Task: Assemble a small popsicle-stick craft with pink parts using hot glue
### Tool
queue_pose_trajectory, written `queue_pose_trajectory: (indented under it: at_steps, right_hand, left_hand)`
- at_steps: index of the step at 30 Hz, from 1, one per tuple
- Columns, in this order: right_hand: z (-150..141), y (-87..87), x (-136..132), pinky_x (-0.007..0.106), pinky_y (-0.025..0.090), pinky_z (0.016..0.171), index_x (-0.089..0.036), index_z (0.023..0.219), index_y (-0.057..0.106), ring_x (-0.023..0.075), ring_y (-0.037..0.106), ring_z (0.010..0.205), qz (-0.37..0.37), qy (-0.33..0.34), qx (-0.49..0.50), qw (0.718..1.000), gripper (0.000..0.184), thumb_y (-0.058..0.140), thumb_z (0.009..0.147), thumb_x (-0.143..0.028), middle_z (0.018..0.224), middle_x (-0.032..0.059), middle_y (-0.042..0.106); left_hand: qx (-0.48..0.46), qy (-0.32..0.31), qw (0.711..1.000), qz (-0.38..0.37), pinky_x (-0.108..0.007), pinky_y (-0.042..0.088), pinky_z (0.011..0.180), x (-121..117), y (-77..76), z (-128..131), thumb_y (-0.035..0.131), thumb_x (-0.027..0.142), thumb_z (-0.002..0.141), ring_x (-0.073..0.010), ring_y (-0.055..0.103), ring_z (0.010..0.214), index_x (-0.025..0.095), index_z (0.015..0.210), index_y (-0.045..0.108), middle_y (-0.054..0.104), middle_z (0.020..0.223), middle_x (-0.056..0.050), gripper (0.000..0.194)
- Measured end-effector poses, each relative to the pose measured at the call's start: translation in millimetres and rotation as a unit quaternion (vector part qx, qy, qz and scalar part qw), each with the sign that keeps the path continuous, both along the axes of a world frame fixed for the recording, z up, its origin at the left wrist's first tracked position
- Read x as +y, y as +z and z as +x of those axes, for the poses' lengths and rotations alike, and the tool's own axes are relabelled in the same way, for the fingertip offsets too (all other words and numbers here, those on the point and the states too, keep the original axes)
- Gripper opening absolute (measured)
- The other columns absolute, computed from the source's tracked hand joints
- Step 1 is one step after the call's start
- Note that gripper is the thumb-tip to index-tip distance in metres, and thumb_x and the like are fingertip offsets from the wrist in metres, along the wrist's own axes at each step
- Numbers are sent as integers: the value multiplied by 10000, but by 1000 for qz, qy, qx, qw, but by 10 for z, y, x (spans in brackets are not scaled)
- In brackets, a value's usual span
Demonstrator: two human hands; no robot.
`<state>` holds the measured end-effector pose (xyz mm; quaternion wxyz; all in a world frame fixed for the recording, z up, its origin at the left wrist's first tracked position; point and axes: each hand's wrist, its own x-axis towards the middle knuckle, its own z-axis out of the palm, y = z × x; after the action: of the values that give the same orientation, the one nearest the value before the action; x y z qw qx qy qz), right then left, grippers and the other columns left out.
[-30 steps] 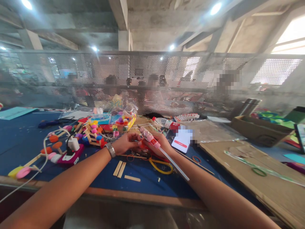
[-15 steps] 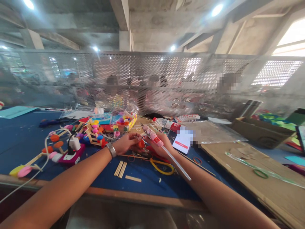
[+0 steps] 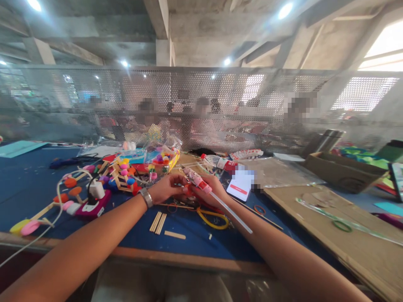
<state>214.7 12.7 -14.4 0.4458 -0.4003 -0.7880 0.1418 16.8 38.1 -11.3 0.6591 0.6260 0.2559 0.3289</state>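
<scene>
My right hand (image 3: 211, 187) is closed around a pink glue gun (image 3: 197, 179). A long translucent glue stick (image 3: 231, 213) sticks out of its back end over my right forearm. Close beside it, my left hand (image 3: 168, 188), with a metal watch on the wrist, has its fingers pinched together. A small orange-red piece (image 3: 188, 189) shows at these fingertips; its kind is partly hidden by the hands. Below the hands lie a yellow loop (image 3: 213, 220), several short wooden sticks (image 3: 158, 222) and a flat craft stick (image 3: 175, 235).
Left are a purple power strip (image 3: 93, 205) with a white plug and several stick pieces with coloured pompoms (image 3: 124, 172). A phone (image 3: 241, 184) and a red-capped bottle (image 3: 217, 161) lie to the right. Cardboard (image 3: 317, 218), a brown box (image 3: 346, 172) and a perforated screen (image 3: 189, 88) stand around.
Both hands stay close together in almost the same place. The view shifts slightly, and the glue gun's tilt changes a little. Nothing is visibly let go.
</scene>
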Motion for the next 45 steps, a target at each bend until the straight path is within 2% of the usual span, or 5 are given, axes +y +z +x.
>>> queue_pose_trajectory:
  at_steps: [11, 30, 35, 41, 45]
  right_hand:
    - [-24, -14, -19, 236, 315, 481, -185, 576, 529, 119, 442, 527, -23, -26, 22, 999, 290, 593, 774, -387, 553, -9, 529]
    - [-6, -5, -17, 239, 373, 545, -170, 687, 607, 134, 498, 595, -13, -10, 10, 1000, 216, 619, 769, -370, 642, 5, 588]
    - [-24, 18, -48, 234, 341, 520, -173, 633, 554, 120, 464, 566, -14, -7, 13, 1000, 261, 583, 791, -378, 599, -4, 548]
    - [-22, 9, -40, 255, 338, 522, -181, 601, 534, 129, 463, 552, 2, -18, 11, 1000, 320, 573, 802, -426, 600, 10, 545]
    - [-16, 2, -26, 253, 323, 514, -184, 576, 513, 121, 448, 536, 9, -26, 6, 1000, 349, 600, 788, -448, 580, 1, 522]
  left_hand:
    - [-9, 5, 1000, 13, -315, 536, 771, 0, 39, -9, 879, 303, 555, -127, 647, 732, 145, 816, 556, 624, 825, 17, 444]
    - [-26, -11, 1000, -12, -272, 537, 714, 9, 12, -15, 881, 141, 514, -135, 663, 765, 154, 850, 538, 647, 842, 13, 480]
    - [-23, 1, 1000, 2, -279, 535, 742, 12, 10, -5, 889, 181, 518, -124, 647, 762, 150, 845, 554, 634, 850, 18, 469]
    - [-14, -14, 999, -45, -345, 553, 770, -9, -9, 10, 826, 406, 639, -170, 688, 758, 149, 907, 597, 682, 835, -26, 436]
    - [-7, -29, 998, -50, -343, 554, 747, 0, -30, -3, 834, 384, 634, -183, 694, 763, 145, 941, 616, 705, 852, -46, 447]
